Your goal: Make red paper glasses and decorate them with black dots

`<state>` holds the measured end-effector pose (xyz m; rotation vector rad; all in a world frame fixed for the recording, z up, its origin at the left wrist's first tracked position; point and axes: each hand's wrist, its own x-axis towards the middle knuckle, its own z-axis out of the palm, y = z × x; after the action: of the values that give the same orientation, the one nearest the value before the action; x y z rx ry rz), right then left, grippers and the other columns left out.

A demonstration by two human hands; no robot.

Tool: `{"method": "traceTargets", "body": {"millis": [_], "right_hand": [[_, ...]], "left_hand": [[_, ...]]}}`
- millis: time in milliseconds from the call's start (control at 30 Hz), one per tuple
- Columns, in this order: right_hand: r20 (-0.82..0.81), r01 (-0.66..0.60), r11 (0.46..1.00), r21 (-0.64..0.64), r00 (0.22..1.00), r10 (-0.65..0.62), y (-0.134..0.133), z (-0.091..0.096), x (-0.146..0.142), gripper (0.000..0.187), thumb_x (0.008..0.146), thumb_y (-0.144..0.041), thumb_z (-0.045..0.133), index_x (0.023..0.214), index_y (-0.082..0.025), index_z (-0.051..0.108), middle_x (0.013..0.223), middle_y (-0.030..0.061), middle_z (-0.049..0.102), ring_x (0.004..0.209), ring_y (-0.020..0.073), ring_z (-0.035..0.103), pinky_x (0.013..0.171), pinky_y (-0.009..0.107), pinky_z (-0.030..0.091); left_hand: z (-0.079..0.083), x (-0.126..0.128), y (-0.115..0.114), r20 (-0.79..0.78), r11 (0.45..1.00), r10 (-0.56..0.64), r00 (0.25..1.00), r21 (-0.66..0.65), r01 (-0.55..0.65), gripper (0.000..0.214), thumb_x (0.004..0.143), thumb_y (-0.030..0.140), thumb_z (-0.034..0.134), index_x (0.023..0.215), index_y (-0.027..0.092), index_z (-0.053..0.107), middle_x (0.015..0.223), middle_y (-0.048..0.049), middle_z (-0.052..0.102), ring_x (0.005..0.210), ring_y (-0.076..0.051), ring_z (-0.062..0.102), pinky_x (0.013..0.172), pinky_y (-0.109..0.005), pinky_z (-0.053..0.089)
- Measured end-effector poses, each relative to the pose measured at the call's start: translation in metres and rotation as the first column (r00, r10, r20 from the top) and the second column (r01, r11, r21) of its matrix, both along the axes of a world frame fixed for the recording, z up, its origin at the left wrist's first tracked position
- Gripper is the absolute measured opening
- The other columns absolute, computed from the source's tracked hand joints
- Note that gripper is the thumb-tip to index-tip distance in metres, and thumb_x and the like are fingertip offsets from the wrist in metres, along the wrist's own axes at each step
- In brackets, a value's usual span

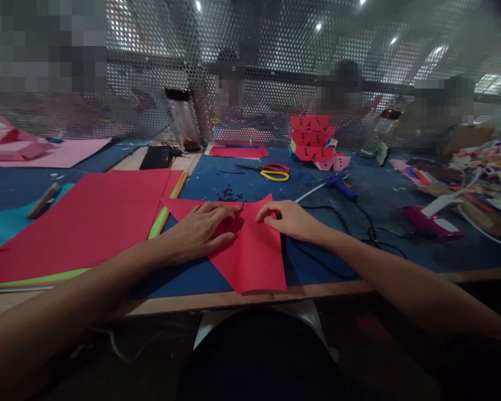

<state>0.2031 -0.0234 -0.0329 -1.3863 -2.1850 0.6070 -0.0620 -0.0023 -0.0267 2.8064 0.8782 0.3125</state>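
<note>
A folded sheet of red paper (pixel 261 262) lies at the table's front edge, with a crease down its middle and a pointed flap to the left. My left hand (pixel 206 228) rests flat on the left part, fingers stretched out and thumb apart. On the right part, my right hand (pixel 290 220) has its fingers curled, thumb and forefinger tips close together at the paper. Just beyond the sheet are small black paper dots (pixel 229 194). Scissors (pixel 271 171) with red and yellow handles lie farther back.
To the left is a stack of large coloured sheets, red on top (pixel 96 217), beside a grey cutter (pixel 44 200). A blue glue gun (pixel 342 187) with its cord lies to the right, near a pink-and-white device (pixel 436 220). Red folded paper pieces (pixel 313 139) stand behind.
</note>
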Motion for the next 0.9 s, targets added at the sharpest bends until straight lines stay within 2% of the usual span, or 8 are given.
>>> {"method": "traceTargets", "body": {"millis": [133, 300, 433, 533, 700, 900], "right_hand": [[0.013, -0.004, 1.0, -0.009, 1.0, 0.004, -0.0013, 0.0019, 0.0005, 0.025, 0.082, -0.016, 0.054, 0.094, -0.025, 0.074, 0.093, -0.0005, 0.074, 0.077, 0.0141, 0.063, 0.069, 0.024, 0.042], [-0.051, -0.058, 0.998, 0.003, 0.997, 0.058, -0.0031, 0.0068, 0.0006, 0.02, 0.084, -0.021, 0.06, 0.1, -0.024, 0.071, 0.106, 0.0004, 0.073, 0.094, 0.0156, 0.064, 0.079, 0.026, 0.044], [-0.062, -0.034, 0.999, 0.017, 0.997, 0.035, -0.0014, 0.0066, 0.0017, 0.024, 0.082, -0.013, 0.058, 0.099, -0.022, 0.072, 0.103, 0.0011, 0.074, 0.085, 0.0137, 0.064, 0.075, 0.026, 0.044], [-0.059, 0.009, 1.0, 0.03, 0.998, -0.007, 0.0007, 0.0056, 0.0032, 0.022, 0.083, -0.014, 0.057, 0.097, -0.021, 0.072, 0.101, 0.0015, 0.074, 0.084, 0.014, 0.064, 0.075, 0.026, 0.044], [-0.06, -0.03, 1.0, -0.001, 0.998, 0.03, 0.0001, 0.0054, 0.0046, 0.018, 0.085, -0.022, 0.06, 0.098, -0.024, 0.072, 0.104, 0.0006, 0.074, 0.094, 0.0158, 0.065, 0.08, 0.027, 0.045], [0.006, -0.024, 1.0, -0.018, 1.0, 0.024, -0.0038, 0.0088, 0.0033, 0.02, 0.083, -0.019, 0.06, 0.096, -0.025, 0.073, 0.102, 0.0003, 0.074, 0.089, 0.0163, 0.065, 0.078, 0.027, 0.045]], "left_hand": [[-0.0003, 0.0, 0.0, 0.02, 1.0, -0.001, 1.0, -0.013, 0.001, 0.033, 0.095, 0.046, 0.047, 0.119, 0.023, 0.053, 0.147, -0.0075, 0.048, 0.13, -0.029, 0.043, 0.107, -0.047, 0.036], [0.0026, -0.001, -0.0013, 0.028, 0.999, 0.001, 1.0, -0.033, 0.0, 0.034, 0.096, 0.047, 0.046, 0.119, 0.023, 0.053, 0.148, -0.0064, 0.047, 0.131, -0.028, 0.042, 0.108, -0.045, 0.035], [0.0069, -0.0021, -0.004, 0.034, 0.999, -0.028, 0.999, -0.033, 0.029, 0.042, 0.097, 0.049, 0.045, 0.131, 0.024, 0.048, 0.148, -0.0065, 0.047, 0.133, -0.027, 0.04, 0.11, -0.043, 0.034], [0.0073, -0.0032, -0.0048, 0.031, 0.998, -0.055, 0.998, -0.027, 0.056, 0.044, 0.098, 0.047, 0.045, 0.137, 0.025, 0.046, 0.144, -0.0063, 0.05, 0.131, -0.026, 0.041, 0.11, -0.043, 0.034], [0.004, -0.0052, -0.003, 0.021, 0.996, -0.083, 0.996, -0.032, 0.083, 0.044, 0.098, 0.047, 0.045, 0.136, 0.027, 0.049, 0.144, -0.0072, 0.049, 0.131, -0.027, 0.042, 0.109, -0.045, 0.034], [0.003, -0.0063, -0.0015, 0.013, 0.996, -0.083, 0.996, -0.013, 0.083, 0.043, 0.097, 0.046, 0.048, 0.136, 0.028, 0.05, 0.145, -0.0065, 0.049, 0.131, -0.028, 0.042, 0.109, -0.046, 0.035]]}}
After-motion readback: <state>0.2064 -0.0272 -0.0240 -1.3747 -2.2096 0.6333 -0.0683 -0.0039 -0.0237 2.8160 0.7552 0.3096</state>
